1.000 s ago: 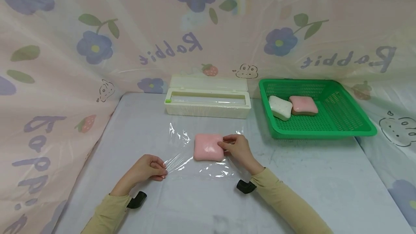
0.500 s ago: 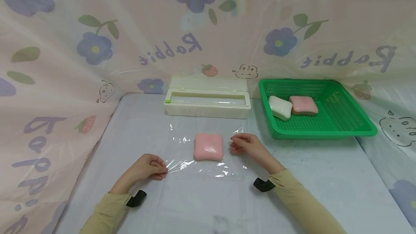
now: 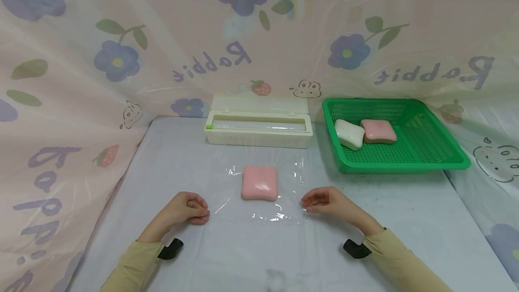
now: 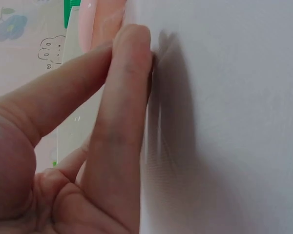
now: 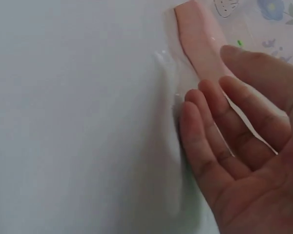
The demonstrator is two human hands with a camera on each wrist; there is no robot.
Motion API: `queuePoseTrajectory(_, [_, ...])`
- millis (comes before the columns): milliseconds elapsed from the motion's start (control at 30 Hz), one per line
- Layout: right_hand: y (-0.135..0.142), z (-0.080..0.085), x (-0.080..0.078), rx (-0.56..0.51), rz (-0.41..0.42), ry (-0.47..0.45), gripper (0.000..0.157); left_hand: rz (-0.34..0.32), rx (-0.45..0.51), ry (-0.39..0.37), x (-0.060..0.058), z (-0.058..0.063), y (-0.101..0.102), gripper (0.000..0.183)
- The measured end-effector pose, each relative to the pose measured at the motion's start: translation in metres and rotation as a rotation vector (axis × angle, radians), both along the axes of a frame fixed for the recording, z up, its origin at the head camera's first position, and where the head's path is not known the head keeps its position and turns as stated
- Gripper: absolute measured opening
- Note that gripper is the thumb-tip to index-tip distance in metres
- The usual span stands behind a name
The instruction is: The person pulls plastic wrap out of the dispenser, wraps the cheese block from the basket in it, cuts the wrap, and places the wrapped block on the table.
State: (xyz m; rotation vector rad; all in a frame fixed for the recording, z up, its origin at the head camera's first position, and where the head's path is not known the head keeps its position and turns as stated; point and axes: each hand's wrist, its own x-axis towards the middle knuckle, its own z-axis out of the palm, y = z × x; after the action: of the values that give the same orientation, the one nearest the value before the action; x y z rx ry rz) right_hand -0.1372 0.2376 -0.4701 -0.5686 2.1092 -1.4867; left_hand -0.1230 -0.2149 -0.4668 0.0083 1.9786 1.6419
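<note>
A pink bar of soap (image 3: 260,184) lies flat on a sheet of clear plastic wrap (image 3: 231,204) in the middle of the table. Thumb and fingertips of my left hand (image 3: 184,211) pinch the wrap's near left corner; the left wrist view shows those fingertips (image 4: 132,41) meeting just above the table. At the wrap's near right corner is my right hand (image 3: 334,204), its fingers loosely bent. In the right wrist view the thumb stands apart from the fingers (image 5: 210,141), with nothing gripped between them, and the soap (image 5: 198,41) shows beyond.
Behind the wrap stands a cream plastic-wrap dispenser (image 3: 259,139), lid raised, a roll inside. A green basket (image 3: 405,166) at the back right holds a white soap bar (image 3: 349,134) and another pink soap bar (image 3: 378,131). A printed curtain (image 3: 284,26) hangs behind the table.
My right hand has left the soap's right side and moved right and nearer, to the wrap's near right corner. The left hand stays put; the wrap's creases near it have smoothed.
</note>
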Motion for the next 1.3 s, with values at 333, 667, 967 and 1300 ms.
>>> queuePoseTrajectory(333, [-0.009, 0.005, 0.015, 0.019, 0.103, 0.265, 0.025, -0.034, 0.000, -0.044, 0.003, 0.001, 0.000, 0.021])
queuePoseTrajectory(667, [-0.011, -0.009, 0.015, 0.101, 0.158, 0.432, 0.023, -0.028, -0.023, -0.063, 0.005, 0.002, 0.001, 0.026])
queuePoseTrajectory(967, [-0.014, -0.012, 0.015, 0.188, 0.177, 0.536, 0.017, -0.057, -0.066, -0.090, 0.006, 0.000, 0.002, 0.036])
queuePoseTrajectory(1300, [-0.016, -0.010, 0.014, 0.117, 0.178, 0.592, 0.018, -0.097, 0.057, -0.085, 0.007, 0.003, -0.003, 0.022])
